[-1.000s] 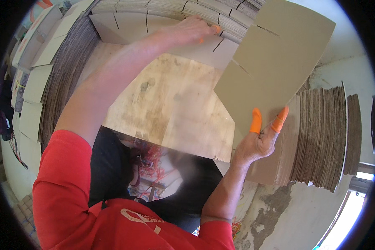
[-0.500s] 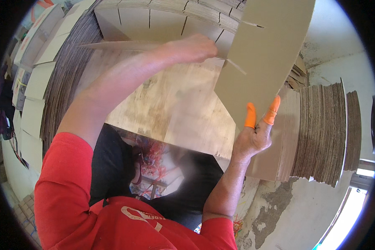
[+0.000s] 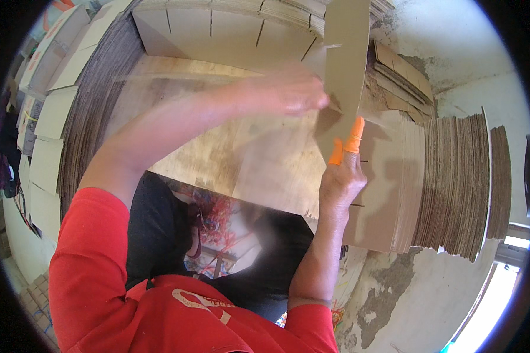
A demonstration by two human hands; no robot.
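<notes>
Head view: right hand [image 3: 343,181] pinches a card [image 3: 346,70]; left hand [image 3: 295,92] is curled, blurred, its hold unclear, above the bench [image 3: 271,173].

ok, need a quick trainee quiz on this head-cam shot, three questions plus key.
1. Which hand's orange-covered fingers grip the slotted, flat brown cardboard sheet?
2. True or false: both of the person's short fabric sleeves are red.
3. The pale, flat work surface looks made of: A) glass, B) wood, C) steel.

Key:
1. The right hand.
2. True.
3. B.
</notes>
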